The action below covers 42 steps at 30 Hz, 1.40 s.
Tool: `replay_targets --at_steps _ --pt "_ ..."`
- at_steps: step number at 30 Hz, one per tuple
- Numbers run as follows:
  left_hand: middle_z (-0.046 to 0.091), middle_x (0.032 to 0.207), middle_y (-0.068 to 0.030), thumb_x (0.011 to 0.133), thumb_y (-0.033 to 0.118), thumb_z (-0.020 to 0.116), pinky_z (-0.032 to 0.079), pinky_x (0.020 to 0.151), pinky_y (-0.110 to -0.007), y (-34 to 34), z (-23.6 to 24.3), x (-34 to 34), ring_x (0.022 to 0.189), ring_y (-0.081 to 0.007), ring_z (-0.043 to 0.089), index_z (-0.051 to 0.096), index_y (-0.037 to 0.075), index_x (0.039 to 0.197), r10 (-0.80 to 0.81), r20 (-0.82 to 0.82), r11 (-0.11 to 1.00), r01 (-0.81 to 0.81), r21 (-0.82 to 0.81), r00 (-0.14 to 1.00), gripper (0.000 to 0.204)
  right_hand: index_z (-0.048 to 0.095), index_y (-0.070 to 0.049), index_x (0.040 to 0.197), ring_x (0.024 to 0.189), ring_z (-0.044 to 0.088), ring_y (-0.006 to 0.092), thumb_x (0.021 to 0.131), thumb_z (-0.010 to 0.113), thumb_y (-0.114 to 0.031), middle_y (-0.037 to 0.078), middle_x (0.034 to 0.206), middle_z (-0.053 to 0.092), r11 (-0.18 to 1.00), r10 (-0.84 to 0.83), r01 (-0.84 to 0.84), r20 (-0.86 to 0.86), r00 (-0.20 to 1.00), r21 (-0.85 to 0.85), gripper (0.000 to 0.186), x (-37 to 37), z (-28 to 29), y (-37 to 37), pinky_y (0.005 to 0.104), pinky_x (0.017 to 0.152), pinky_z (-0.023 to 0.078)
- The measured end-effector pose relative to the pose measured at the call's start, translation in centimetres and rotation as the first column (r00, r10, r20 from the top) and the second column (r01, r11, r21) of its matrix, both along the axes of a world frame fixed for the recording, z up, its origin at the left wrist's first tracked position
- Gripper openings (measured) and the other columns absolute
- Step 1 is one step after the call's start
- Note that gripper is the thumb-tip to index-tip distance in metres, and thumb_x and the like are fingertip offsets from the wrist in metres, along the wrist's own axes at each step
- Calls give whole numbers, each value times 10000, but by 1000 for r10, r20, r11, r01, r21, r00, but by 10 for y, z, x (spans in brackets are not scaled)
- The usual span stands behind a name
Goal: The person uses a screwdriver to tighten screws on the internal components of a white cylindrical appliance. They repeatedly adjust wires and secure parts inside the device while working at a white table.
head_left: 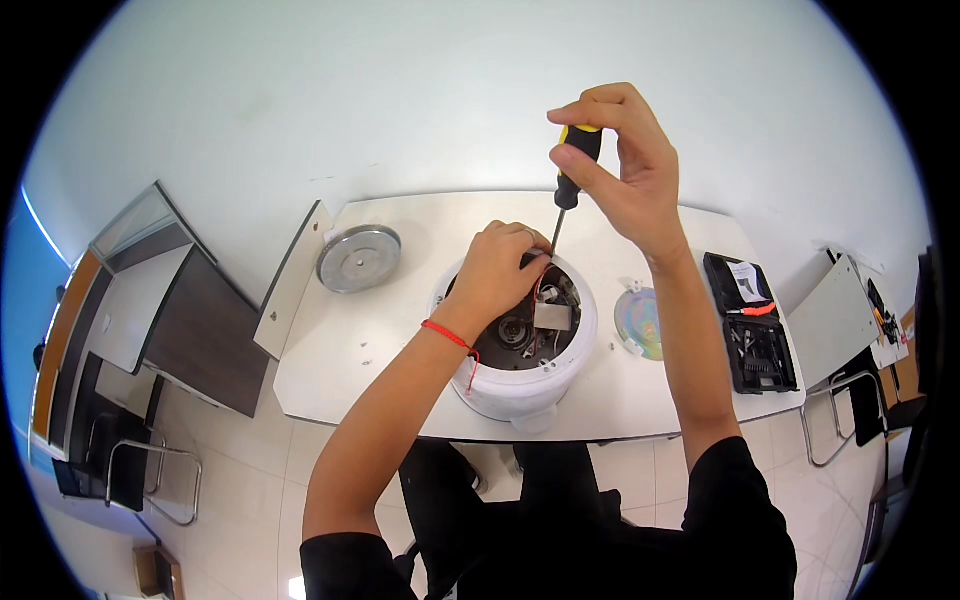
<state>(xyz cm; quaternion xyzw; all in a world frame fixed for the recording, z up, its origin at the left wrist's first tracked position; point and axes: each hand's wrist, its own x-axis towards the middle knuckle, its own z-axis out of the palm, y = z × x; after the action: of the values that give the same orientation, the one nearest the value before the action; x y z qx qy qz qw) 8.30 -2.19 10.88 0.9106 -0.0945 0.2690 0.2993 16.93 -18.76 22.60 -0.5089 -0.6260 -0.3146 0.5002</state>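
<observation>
Hands working inside a round white plastic cooker (520, 385) on the white table (340, 360).

Right hand (625, 165) grips the yellow-and-black screwdriver (572, 175) by its fat handle; it looks stiff and light. Left hand (500, 270) curls over the open cooker, steadying the tip.

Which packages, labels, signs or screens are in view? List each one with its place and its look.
Tool case: open on the white table, right of the person's right hand; black, rectangular, with a red tool inside.
Paper leaflet: lying in the case's upper half; small, white with dark print.
No screens or signs show.
</observation>
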Motion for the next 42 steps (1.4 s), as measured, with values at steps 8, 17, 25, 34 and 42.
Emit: replay_targets --at_steps 8,17,25,34,42 --pt "768 1006 -118 866 123 759 541 927 -448 1 -4 3 992 -345 667 804 45 956 10 52 1000 -10 -6 999 127 789 -73 1205 902 618 155 858 824 -69 55 1001 659 996 85 -85 -30 996 -16 349 -4 0 3 313 812 520" --pt "761 1037 -118 908 100 729 526 932 -445 1 -1 0 1018 -343 641 770 10 998 -8 11 1000 8 2 1000 133 806 -137 1206 843 597 150 849 793 -43 20 900 616 998 2 1 40 999 -63 369 -9 9 -1 300 740 495" --pt "757 1037 -120 908 98 728 520 939 -446 2 -3 0 1025 -343 640 770 15 997 -1 16 1000 1 5 1000 128 797 -119 1230 866 614 160 857 731 1 33 898 642 988 -45 53 56 997 -147 397 -14 15 -9 311 795 511" --pt "758 1046 -120 907 103 728 515 956 -448 2 -4 2 1033 -346 639 771 18 998 0 20 1000 0 9 1000 132 788 -104 1248 863 627 164 863 719 4 49 907 658 993 30 -34 -39 999 -117 405 -16 11 -5 334 843 521" --pt "757 1059 -120 909 106 725 513 954 -449 1 -4 3 1039 -344 637 767 17 993 -8 17 1000 8 9 1000 129 736 -76 1340 827 634 169 890 719 -17 65 941 700 989 96 -89 60 994 -115 454 -10 10 -2 316 779 536"
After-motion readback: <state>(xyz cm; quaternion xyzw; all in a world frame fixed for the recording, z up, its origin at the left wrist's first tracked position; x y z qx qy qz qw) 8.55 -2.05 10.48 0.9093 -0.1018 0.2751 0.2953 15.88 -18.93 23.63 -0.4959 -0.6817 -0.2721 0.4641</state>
